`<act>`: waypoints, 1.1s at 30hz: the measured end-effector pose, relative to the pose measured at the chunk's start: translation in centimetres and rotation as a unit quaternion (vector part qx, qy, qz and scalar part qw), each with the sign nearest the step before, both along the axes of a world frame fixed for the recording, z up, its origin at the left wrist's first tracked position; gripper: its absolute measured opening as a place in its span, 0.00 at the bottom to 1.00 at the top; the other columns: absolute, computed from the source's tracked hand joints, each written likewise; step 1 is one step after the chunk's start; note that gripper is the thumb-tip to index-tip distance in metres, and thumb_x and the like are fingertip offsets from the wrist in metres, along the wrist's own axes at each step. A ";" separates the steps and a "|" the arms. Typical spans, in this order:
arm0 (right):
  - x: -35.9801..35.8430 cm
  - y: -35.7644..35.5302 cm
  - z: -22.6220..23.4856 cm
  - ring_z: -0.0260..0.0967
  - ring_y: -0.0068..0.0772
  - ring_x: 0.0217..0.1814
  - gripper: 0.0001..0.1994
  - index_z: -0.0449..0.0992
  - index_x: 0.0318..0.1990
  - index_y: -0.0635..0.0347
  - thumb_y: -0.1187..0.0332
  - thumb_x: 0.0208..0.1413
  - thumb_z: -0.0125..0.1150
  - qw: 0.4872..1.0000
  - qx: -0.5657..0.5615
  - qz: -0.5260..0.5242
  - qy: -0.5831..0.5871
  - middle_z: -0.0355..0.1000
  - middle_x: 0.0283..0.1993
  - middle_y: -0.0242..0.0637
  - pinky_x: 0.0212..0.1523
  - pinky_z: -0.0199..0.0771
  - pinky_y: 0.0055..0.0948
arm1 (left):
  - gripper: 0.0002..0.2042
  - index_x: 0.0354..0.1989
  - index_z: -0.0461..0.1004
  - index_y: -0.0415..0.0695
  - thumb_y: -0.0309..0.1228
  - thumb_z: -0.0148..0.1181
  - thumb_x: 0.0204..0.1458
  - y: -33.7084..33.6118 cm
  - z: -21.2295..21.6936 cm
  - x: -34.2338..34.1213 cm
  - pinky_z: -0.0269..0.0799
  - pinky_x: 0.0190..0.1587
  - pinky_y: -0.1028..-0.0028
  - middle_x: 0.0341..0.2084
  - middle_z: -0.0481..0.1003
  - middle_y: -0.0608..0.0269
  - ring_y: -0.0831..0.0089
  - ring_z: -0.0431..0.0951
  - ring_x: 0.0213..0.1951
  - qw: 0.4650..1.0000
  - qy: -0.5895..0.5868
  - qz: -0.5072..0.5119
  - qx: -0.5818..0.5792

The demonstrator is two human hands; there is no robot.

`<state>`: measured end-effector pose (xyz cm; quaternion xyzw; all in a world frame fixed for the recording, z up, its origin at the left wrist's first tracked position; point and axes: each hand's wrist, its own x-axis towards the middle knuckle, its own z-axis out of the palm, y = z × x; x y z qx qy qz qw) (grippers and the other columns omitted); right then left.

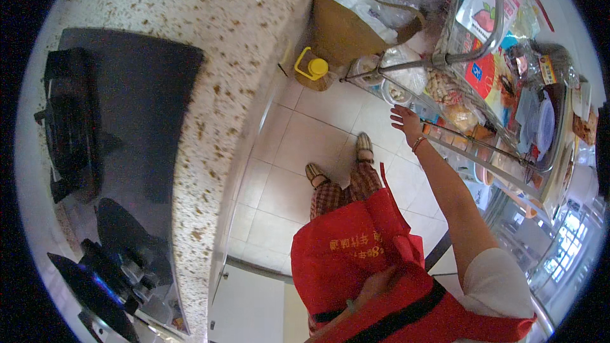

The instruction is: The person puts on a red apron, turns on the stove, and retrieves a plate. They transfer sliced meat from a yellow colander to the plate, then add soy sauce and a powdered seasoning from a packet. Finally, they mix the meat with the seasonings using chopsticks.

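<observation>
Red apron point(337, 235) worn over checked trousers point(365, 184). Right hand point(407, 122) extended toward metal rack point(445, 60), released, fingers loosely spread. Just beyond its fingertips: round tub point(398, 94) with whitish contents, at near end of rack. Impossible to tell whether touching. Left hand point(376, 284) low against apron, partly obscured by cloth; unable to tell whether clenched or loose. Farther off, brown bag point(343, 28) beside yellow-capped bottle point(314, 79). To the left, speckled counter point(213, 89) with dark panel point(143, 89).
</observation>
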<state>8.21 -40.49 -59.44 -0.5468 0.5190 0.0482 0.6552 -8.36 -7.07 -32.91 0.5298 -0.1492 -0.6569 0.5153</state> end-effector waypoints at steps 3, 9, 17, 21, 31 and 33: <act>-1.5 0.4 1.0 0.74 0.34 0.44 0.18 0.69 0.53 0.62 0.61 0.60 0.49 0.999 0.019 -0.017 -0.045 0.74 0.48 0.42 0.42 0.77 0.31 | 0.16 0.55 0.68 0.45 0.34 0.47 0.60 -0.4 -2.1 0.0 0.67 0.53 0.62 0.50 0.71 0.51 0.54 0.72 0.51 0.997 -0.014 0.018 0.070; -4.7 -1.2 0.2 0.74 0.37 0.47 0.19 0.69 0.53 0.63 0.58 0.61 0.50 0.994 0.067 -0.030 -0.086 0.72 0.51 0.43 0.44 0.77 0.33 | 0.16 0.55 0.67 0.45 0.33 0.51 0.58 -2.1 -6.3 -3.0 0.68 0.52 0.62 0.49 0.72 0.50 0.54 0.72 0.51 0.990 -0.044 0.106 0.085; -7.9 -3.9 0.4 0.72 0.40 0.50 0.21 0.67 0.55 0.63 0.57 0.62 0.49 0.993 0.076 0.029 -0.080 0.71 0.52 0.44 0.47 0.76 0.35 | 0.19 0.54 0.67 0.42 0.33 0.57 0.55 -5.8 -10.8 -11.5 0.70 0.50 0.64 0.50 0.70 0.47 0.54 0.72 0.52 0.982 0.045 0.177 0.037; -9.0 -5.7 -1.6 0.71 0.40 0.52 0.21 0.66 0.56 0.62 0.57 0.62 0.48 0.990 0.089 0.065 -0.091 0.70 0.53 0.44 0.49 0.74 0.36 | 0.21 0.54 0.67 0.42 0.38 0.57 0.54 -7.1 -13.3 -15.7 0.71 0.49 0.62 0.50 0.69 0.47 0.51 0.72 0.51 0.949 0.231 0.204 0.067; -2.0 -3.0 -6.0 0.70 0.40 0.54 0.21 0.66 0.56 0.62 0.57 0.62 0.48 0.980 0.097 0.142 -0.099 0.69 0.56 0.43 0.52 0.73 0.36 | 0.24 0.58 0.64 0.48 0.47 0.50 0.56 -12.2 -20.0 -22.5 0.71 0.49 0.61 0.50 0.68 0.50 0.49 0.73 0.46 0.994 0.009 0.100 0.038; 0.1 -1.0 -5.5 0.70 0.40 0.53 0.22 0.66 0.57 0.63 0.57 0.62 0.50 0.976 0.102 0.162 -0.101 0.69 0.56 0.44 0.52 0.72 0.36 | 0.25 0.58 0.65 0.48 0.47 0.51 0.55 -12.6 -20.2 -22.1 0.71 0.49 0.61 0.51 0.67 0.50 0.49 0.73 0.46 0.991 -0.005 0.129 0.036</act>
